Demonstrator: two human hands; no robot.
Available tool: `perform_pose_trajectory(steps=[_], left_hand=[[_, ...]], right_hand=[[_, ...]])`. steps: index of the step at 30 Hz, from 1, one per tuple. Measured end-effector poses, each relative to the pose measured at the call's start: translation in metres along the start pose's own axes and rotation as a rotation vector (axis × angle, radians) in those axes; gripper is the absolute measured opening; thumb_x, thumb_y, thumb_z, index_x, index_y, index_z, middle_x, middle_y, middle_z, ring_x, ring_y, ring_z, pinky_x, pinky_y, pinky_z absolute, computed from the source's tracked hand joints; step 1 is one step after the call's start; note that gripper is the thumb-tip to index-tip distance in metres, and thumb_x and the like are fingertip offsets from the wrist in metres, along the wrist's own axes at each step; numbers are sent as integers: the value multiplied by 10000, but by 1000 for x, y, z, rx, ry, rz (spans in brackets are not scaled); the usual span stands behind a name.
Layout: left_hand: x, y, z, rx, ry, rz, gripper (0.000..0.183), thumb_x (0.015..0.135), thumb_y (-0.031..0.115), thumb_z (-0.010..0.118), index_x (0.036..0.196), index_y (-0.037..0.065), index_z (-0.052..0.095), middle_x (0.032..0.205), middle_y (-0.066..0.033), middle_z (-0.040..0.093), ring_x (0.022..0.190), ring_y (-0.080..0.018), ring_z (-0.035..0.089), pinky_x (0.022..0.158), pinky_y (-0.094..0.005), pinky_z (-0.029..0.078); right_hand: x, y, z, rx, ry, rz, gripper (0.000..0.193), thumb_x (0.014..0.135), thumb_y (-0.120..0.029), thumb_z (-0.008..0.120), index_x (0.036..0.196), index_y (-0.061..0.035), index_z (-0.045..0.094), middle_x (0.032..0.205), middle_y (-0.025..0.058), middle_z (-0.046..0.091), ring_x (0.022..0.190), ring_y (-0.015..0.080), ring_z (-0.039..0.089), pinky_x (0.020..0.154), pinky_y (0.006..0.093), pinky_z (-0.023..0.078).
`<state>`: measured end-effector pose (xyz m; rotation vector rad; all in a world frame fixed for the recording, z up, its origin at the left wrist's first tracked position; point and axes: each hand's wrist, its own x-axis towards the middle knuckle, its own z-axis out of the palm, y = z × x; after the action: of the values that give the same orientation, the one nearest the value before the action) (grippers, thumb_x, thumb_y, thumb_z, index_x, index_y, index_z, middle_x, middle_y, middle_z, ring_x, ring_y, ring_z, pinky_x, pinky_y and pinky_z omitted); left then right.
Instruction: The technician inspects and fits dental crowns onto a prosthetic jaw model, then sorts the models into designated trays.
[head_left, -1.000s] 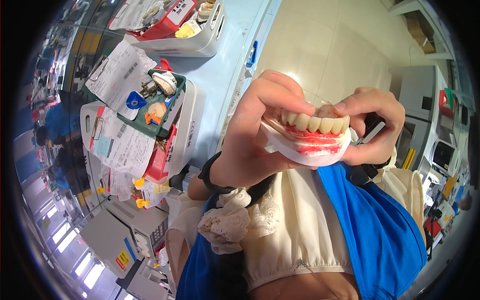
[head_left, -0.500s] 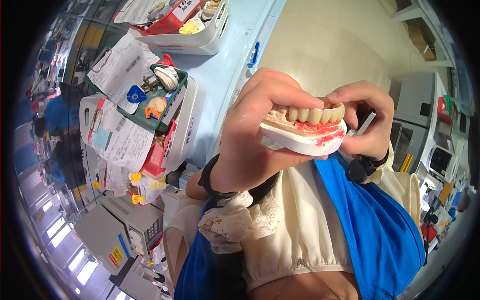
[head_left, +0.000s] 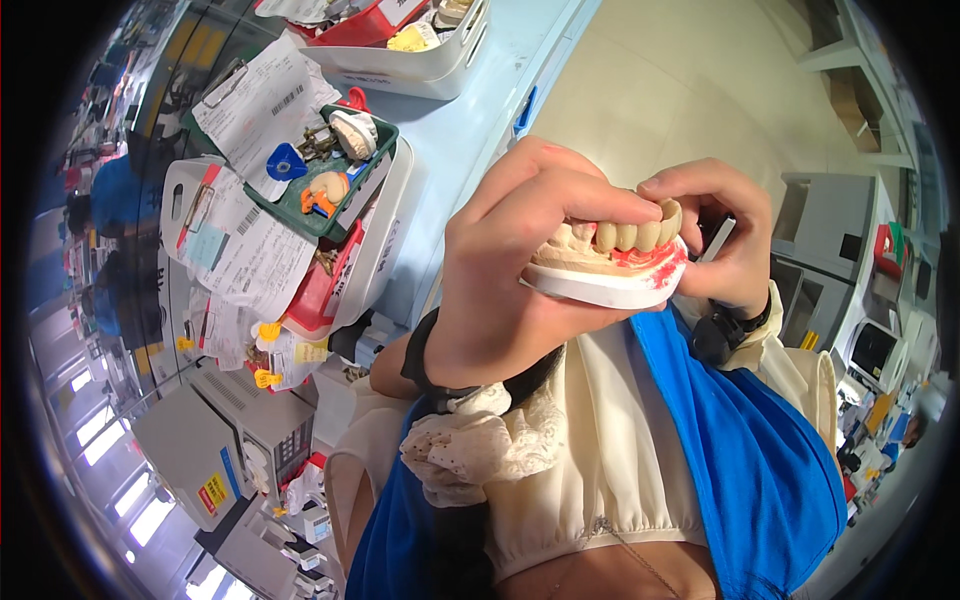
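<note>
In front of my chest, my left hand (head_left: pixel 525 255) is closed round a dental model (head_left: pixel 600 285) with a white base, tan gum and red smears at its front right. A bridge of cream tooth crowns (head_left: pixel 638 235) sits along the model's arch, my left fingertips lying on its top. My right hand (head_left: pixel 735 230) is closed at the model's right end, index fingertip by the bridge's far edge and thumb near the base. A slim silvery tool (head_left: pixel 718 240) shows between its fingers; its other end is hidden.
To the left, a pale blue bench (head_left: pixel 440 150) bears a green tray (head_left: pixel 385 155) with dental models and a blue piece. Clipboard papers (head_left: pixel 265 110) and a white bin (head_left: pixel 400 200) surround it. Another white bin (head_left: pixel 450 75) stands farther off. A grey machine (head_left: pixel 190 450) is at lower left.
The dental model has turned and tipped slightly in my hands, so the bridge's right end stands higher. My right hand has shifted a little left. The bench appears farther right as the view turned.
</note>
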<state>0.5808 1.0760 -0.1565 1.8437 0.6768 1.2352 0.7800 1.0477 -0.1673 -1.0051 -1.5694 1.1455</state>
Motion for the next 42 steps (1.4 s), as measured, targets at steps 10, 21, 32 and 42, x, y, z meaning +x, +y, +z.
perform_pose_trajectory(steps=[10,21,32,42], left_hand=[[-13,5,-20,127,83,-24,538,445,54,882,919,65,628,833,-71,576,748,-191,562,656,-290,451],[-37,-17,-70,-242,-33,-239,450,567,29,831,968,59,629,916,-50,569,888,-174,576,801,-284,460],[-8,-87,-99,-244,159,-496,617,797,21,631,1346,37,351,1297,-82,411,1241,-183,383,1008,-324,327],[-30,-41,-126,138,1043,-601,215,906,15,472,1111,19,535,1051,-72,570,1018,-134,543,890,-279,424]], right_hand=[[16,7,23,43,-61,42,439,587,-20,638,1025,-10,662,771,-19,596,535,23,364,490,175,288],[42,21,59,35,-319,-123,359,681,-34,743,1022,12,643,551,-20,482,493,50,460,488,213,367],[161,54,25,-313,-223,-45,342,693,-65,726,1018,-6,639,570,-5,489,493,59,460,493,208,375],[279,75,10,-448,-530,-218,374,702,-37,708,1065,-34,616,614,19,514,526,77,471,505,220,404]])
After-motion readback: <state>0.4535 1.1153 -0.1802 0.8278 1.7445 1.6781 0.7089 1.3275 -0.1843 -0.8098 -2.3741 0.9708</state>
